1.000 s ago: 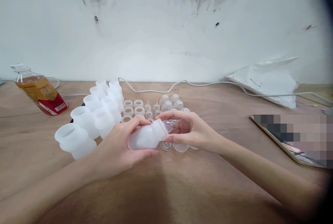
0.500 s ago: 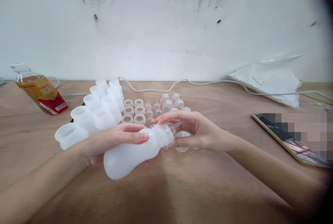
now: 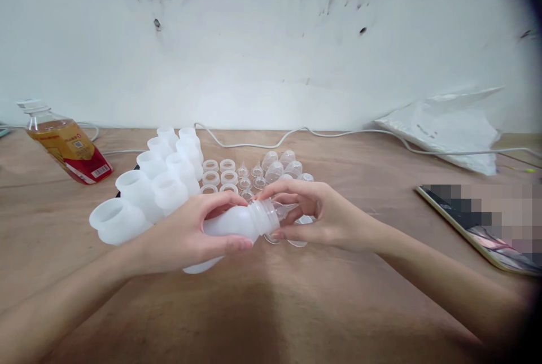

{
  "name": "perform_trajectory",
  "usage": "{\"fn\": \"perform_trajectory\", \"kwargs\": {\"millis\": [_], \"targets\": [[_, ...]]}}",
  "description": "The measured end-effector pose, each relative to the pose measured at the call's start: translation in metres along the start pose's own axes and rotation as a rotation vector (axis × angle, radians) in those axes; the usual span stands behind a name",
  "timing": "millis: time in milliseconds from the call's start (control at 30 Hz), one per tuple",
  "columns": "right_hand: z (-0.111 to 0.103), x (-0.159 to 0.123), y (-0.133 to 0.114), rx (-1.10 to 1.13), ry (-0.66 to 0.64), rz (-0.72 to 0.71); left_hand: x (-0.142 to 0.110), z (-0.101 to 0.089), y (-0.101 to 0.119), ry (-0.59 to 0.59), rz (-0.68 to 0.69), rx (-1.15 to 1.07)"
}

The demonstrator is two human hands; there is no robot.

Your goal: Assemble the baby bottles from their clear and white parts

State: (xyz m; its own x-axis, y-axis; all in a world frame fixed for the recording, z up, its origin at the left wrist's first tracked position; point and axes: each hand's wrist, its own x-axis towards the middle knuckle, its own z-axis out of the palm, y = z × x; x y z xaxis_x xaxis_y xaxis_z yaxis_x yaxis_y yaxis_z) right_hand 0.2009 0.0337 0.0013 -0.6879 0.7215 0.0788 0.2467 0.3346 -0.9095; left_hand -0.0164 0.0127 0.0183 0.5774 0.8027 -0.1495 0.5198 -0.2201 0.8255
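Observation:
My left hand [image 3: 192, 234] is wrapped round a white plastic bottle [image 3: 237, 224] that lies tilted, neck to the right, above the wooden table [image 3: 262, 307]. My right hand [image 3: 313, 214] is closed on the clear teat [image 3: 283, 209] at the bottle's neck, fingers above and thumb below. Just behind my hands lie rows of white rings [image 3: 220, 172], small clear teats [image 3: 249, 175] and clear dome caps [image 3: 279, 163]. A cluster of open white bottles [image 3: 156, 183] stands to the left.
A tilted drink bottle with amber liquid and a red label [image 3: 68, 147] lies at the far left. A white cable [image 3: 322, 135] runs along the wall. A white plastic bag [image 3: 449, 127] sits at the back right, and a flat booklet [image 3: 478, 223] at the right.
The bottle's base swung down and out half a second ago and has since come back up under my left hand. My right hand has stayed at the neck throughout.

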Motion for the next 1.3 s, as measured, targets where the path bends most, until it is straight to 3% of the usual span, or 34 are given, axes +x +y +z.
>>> {"fn": "perform_trajectory", "kwargs": {"millis": [133,267,433,600,767,900,1000,1167,1300], "targets": [[-0.001,-0.001,0.001,0.11,-0.053,-0.047,0.003,-0.004,-0.008,-0.105,-0.031,-0.153],[-0.002,0.001,0.001,0.056,-0.04,-0.033,0.003,-0.003,-0.01,-0.143,-0.057,-0.205],[0.0,0.003,-0.001,-0.057,0.029,0.04,-0.002,0.0,-0.002,0.01,-0.005,0.02],[0.004,0.003,-0.003,0.035,-0.02,0.145,-0.008,0.004,0.007,0.081,0.1,0.334],[0.007,0.002,-0.004,0.074,-0.004,0.25,-0.009,0.015,-0.003,0.222,0.259,0.559],[0.009,0.003,-0.003,0.072,-0.018,0.309,-0.008,0.019,-0.009,0.219,0.381,0.6],[0.006,0.003,-0.005,0.018,-0.004,0.265,-0.007,0.017,-0.009,0.222,0.369,0.567],[-0.002,-0.001,-0.011,-0.185,0.063,0.008,-0.006,0.011,-0.007,0.248,0.262,0.378],[-0.002,0.0,-0.011,-0.275,0.089,-0.003,-0.005,0.011,-0.009,0.222,0.244,0.334]]}}
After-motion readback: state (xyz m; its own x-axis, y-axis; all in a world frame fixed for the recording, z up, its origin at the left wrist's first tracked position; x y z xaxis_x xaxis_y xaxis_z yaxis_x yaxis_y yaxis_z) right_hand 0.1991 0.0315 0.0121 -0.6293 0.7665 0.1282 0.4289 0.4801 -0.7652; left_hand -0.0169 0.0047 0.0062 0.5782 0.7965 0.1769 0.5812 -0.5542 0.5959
